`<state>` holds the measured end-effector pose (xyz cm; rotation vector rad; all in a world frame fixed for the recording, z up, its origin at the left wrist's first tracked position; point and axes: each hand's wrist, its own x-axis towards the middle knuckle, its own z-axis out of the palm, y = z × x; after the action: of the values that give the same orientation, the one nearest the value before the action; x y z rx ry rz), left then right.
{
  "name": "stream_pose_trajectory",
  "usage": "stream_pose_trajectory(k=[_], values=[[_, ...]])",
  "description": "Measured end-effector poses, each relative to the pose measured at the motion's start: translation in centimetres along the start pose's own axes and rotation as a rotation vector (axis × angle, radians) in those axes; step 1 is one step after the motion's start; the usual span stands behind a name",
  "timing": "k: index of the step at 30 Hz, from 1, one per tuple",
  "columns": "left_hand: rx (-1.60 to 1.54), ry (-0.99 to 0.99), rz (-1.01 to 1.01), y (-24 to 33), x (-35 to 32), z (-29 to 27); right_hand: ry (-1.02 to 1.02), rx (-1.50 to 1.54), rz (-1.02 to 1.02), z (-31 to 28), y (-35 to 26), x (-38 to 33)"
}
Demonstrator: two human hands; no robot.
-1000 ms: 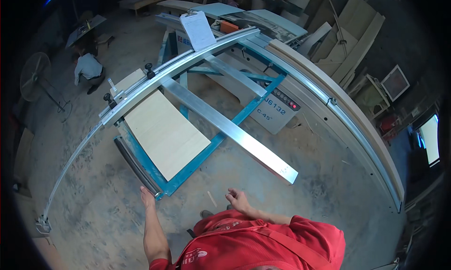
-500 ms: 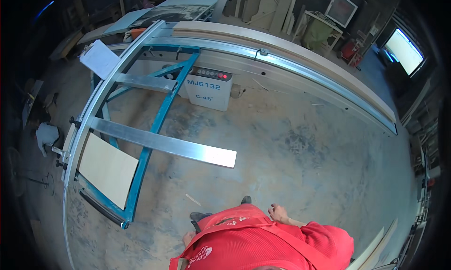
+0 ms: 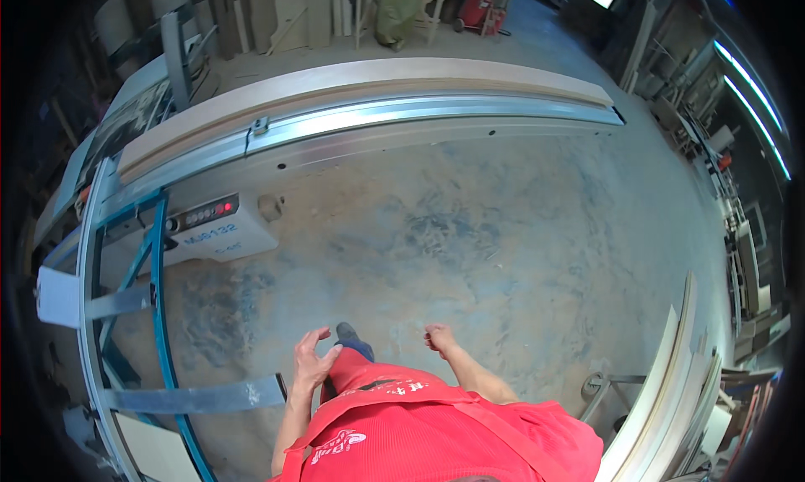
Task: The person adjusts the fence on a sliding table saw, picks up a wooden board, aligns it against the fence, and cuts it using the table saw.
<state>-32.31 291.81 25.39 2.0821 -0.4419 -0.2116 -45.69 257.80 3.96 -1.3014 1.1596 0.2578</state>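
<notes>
My left hand (image 3: pixel 314 361) is held in front of my body with its fingers apart and nothing in it. The end of a flat metal bar (image 3: pixel 214 396) on the sliding saw's frame lies just to its left. Further right, my right hand (image 3: pixel 438 338) hangs over the concrete floor, touching nothing. Its fingers are curled in, and no object shows in them. The blue support frame (image 3: pixel 161 314) of the panel saw stands at the left, with a pale board (image 3: pixel 155 448) lying on it at the bottom.
Across the far side runs the saw's long metal rail (image 3: pixel 377 117), with a long board (image 3: pixel 360 75) along it. A white control box (image 3: pixel 222 230) sits below the rail. Several long boards (image 3: pixel 650 406) stand at the lower right, near a metal stand (image 3: pixel 616 390).
My view has swung right, away from the saw frame, which now sits further left. My left hand has risen into fuller view. The boards at the right show more.
</notes>
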Motion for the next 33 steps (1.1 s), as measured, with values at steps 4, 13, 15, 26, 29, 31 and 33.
stream_pose_trajectory(k=[4, 13, 15, 26, 29, 31, 33], values=[[0.079, -0.107, 0.121, -2.3, 13.9, -1.1, -0.036, 0.086, -0.023, 2.8, -5.5, 1.7], [0.193, -0.213, 0.36, 1.6, 49.0, -2.7, 0.366, 0.321, 0.12, -3.0, -17.1, 6.2], [0.259, -0.206, 0.381, 2.0, 55.9, -3.2, 0.395, 0.37, 0.121, -2.9, -20.9, 7.9], [0.707, -0.28, 0.316, 1.1, 80.3, -3.4, 0.21, 0.8, -0.252, -4.5, -52.3, 20.2], [0.932, -0.411, 0.156, 0.5, 82.6, -3.7, 0.128, 0.869, -0.304, -5.8, -62.1, 24.4], [0.982, -0.473, 0.159, 0.6, 83.5, -3.8, 0.063, 0.92, -0.372, -6.6, -67.3, 27.8], [1.028, -0.531, 0.163, 1.0, 84.7, -3.9, 0.062, 0.945, -0.325, -6.8, -72.1, 30.8]])
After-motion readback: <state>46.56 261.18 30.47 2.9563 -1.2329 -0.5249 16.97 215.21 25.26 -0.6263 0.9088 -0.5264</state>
